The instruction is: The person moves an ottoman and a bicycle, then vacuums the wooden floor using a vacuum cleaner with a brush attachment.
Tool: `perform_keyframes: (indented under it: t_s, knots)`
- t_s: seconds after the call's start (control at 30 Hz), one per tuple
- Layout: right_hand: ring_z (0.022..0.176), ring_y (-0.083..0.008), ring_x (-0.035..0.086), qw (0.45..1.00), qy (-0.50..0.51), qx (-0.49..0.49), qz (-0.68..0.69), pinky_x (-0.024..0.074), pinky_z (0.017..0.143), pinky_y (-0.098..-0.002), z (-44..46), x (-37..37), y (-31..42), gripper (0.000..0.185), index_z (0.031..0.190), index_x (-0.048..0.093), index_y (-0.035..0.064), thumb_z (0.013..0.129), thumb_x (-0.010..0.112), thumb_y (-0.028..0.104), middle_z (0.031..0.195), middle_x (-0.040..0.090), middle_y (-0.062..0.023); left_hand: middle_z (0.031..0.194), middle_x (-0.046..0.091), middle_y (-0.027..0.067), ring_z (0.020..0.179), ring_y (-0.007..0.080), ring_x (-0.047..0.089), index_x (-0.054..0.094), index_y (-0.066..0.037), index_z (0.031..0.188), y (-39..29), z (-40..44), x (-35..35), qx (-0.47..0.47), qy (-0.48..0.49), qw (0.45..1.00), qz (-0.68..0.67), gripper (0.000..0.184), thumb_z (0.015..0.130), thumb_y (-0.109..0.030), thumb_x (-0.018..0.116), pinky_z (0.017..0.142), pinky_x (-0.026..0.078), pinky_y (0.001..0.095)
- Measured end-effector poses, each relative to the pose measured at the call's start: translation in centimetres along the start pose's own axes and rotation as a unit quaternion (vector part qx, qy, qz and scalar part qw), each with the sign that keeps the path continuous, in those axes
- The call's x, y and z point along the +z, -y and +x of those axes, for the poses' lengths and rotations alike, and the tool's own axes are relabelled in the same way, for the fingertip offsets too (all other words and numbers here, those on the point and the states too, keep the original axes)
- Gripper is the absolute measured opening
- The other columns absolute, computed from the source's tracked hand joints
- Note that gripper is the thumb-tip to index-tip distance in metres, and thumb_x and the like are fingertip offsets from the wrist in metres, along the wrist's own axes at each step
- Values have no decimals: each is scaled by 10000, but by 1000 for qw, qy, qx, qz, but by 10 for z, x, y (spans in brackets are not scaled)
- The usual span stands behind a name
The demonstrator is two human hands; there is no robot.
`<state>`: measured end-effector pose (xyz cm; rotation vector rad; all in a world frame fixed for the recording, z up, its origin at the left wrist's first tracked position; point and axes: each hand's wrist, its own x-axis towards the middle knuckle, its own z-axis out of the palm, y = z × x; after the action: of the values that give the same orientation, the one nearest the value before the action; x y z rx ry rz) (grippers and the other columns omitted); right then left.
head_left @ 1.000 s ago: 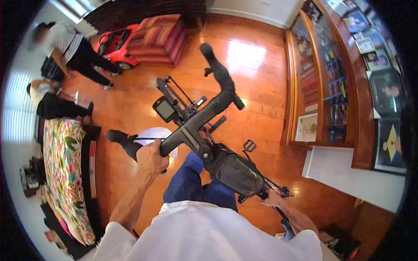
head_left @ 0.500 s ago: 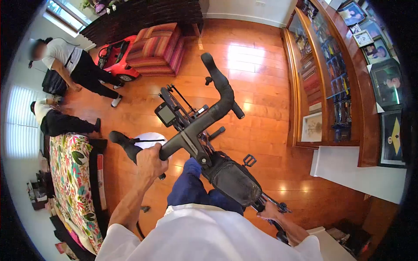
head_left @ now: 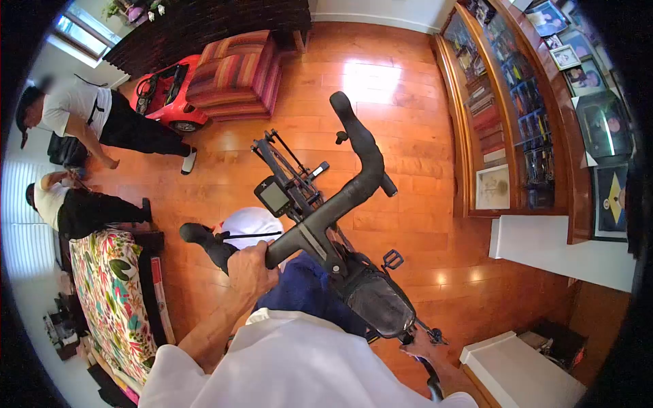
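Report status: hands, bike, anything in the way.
Left hand closed on handlebar. Right hand behind black bag, exact hold unclear. Bike slanting toward view's lower right. White-topped furniture at right, possibly in the way.

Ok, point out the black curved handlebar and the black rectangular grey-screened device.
Black curved handlebar (head_left: 326,213), head view: flat top section.
Black rectangular grey-screened device (head_left: 275,196), head view: middle of screen.

the black bag (head_left: 381,309) hides part of the bicycle (head_left: 322,247) beneath it.
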<state>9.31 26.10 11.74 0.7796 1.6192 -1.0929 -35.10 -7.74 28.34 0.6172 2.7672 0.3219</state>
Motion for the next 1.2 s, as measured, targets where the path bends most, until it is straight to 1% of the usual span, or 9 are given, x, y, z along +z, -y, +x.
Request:
perform_keyframes:
  t_s: [0.23,0.33,0.77,0.83,0.93,1.03,1.07,1.13,1.2]
  knots:
    - [497,-151,581,986,-71,-127,86,447,456,-330,26,96,-22,432,1120,625,57,718,760,137,599,602,-61,685,670,190,642,376,685,676,-34,909,20,2,5,43,-23,998,41,271,671,-156,720,580,532,463]
    - [532,-170,573,994,-44,-47,88,448,495,-332,22,118,21,208,754,644,9,714,784,157,612,584,-69,673,658,193,606,390,667,598,-40,773,31,6,-4,76,-44,994,69,170,672,-132,698,562,522,463]
    - [575,-233,617,993,-47,-47,99,490,562,-424,45,177,79,339,757,663,-46,740,801,263,592,601,-116,614,626,197,618,410,664,589,-33,780,74,33,-8,140,-22,986,89,224,643,-153,720,582,531,485]
    - [675,-213,586,997,-21,15,79,486,636,-385,34,178,116,359,939,678,-17,675,802,193,667,604,-78,625,632,201,624,415,665,592,-35,787,104,41,-22,146,-10,987,71,222,645,-153,716,589,531,493]
    - [688,-198,574,972,-186,-133,55,483,630,-363,45,217,127,715,1321,491,31,688,788,177,770,630,-86,699,661,226,662,422,676,592,-37,782,140,50,-43,145,7,986,77,218,644,-150,717,614,530,516]
    - [710,-196,592,754,-91,-147,633,487,636,-386,40,246,165,689,1291,512,23,682,793,182,760,630,-94,721,670,220,671,420,679,597,-33,809,166,57,-53,151,48,985,74,214,661,-140,708,614,531,503]
    - [699,-184,595,928,-63,-61,362,484,620,-386,39,240,171,615,1234,548,16,688,788,167,740,624,-96,703,661,209,667,419,678,597,-34,818,174,58,-53,156,40,984,74,212,664,-134,703,606,531,499]
    - [651,-134,587,980,-174,-86,-39,461,557,-367,46,264,165,401,1067,620,2,702,755,102,681,607,-98,689,655,204,663,418,676,591,-34,812,185,58,-52,166,30,984,58,214,662,-137,704,604,530,497]
    - [654,-153,588,993,-112,-18,45,470,570,-379,51,271,176,445,1115,608,1,704,752,91,702,617,-102,675,649,199,660,418,675,586,-33,806,195,57,-56,186,25,981,52,216,660,-141,704,602,528,495]
